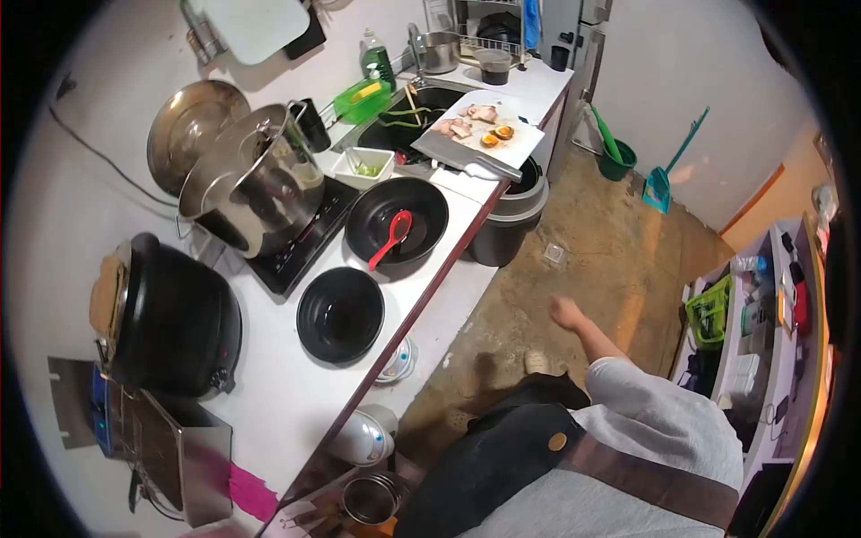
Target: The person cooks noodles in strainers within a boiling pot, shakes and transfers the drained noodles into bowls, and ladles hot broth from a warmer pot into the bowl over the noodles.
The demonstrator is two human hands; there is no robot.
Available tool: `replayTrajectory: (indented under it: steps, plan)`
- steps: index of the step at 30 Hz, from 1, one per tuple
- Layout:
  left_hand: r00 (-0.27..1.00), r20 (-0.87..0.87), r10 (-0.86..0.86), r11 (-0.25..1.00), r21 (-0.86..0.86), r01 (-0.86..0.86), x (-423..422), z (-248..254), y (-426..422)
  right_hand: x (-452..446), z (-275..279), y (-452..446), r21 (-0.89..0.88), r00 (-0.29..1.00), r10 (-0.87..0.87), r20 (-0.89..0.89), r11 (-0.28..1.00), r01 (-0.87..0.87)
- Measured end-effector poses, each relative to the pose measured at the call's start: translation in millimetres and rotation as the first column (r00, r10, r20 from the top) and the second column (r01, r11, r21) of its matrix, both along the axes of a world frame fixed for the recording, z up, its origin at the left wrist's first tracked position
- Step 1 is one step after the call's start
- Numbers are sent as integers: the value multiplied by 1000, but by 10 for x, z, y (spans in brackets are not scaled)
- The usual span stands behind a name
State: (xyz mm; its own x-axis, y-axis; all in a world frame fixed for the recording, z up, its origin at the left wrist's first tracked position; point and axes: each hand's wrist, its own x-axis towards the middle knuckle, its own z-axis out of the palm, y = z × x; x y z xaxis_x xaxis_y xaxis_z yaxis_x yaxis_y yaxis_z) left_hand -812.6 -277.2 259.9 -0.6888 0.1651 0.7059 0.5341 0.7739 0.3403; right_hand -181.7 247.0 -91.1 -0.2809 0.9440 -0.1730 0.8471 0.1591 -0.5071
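The right hand [565, 312] hangs over the floor [502, 341] with its fingers curled in; no object shows in it, though I cannot tell how tightly it is closed. The left hand is out of view. Nearest the right hand on the counter side stands a dark bin [495, 240], just below the edge of the counter [269, 403]. Above the bin, a white cutting board [525, 146] bears pieces of meat [482, 113] and two egg halves [504, 133] — a knife [457, 154] lies along its near edge. Farther along the counter, a red spoon [392, 240] rests in a black bowl [366, 215], with another black bowl [341, 314] beside it. Beyond them stands a large steel pot [260, 202].
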Motion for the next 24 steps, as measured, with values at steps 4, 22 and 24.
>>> replayTrajectory:
  steps: [4, 22, 24]
  plan:
    - [843, 413, -345, 934, 64, 351, 809, -537, 1114, 1871, -769, -1315, -683, 925, -4, 381, 673, 284]
    - [-114, 579, -807, -85, 77, 993, 5812, -19, 7216, 3660, -976, 596, -715, 646, -742, -178, 549, 434]
    - [-55, 491, -869, -98, -62, 993, 5849, -2, 7996, 3518, -867, 1157, -653, 666, -699, -262, 636, 411]
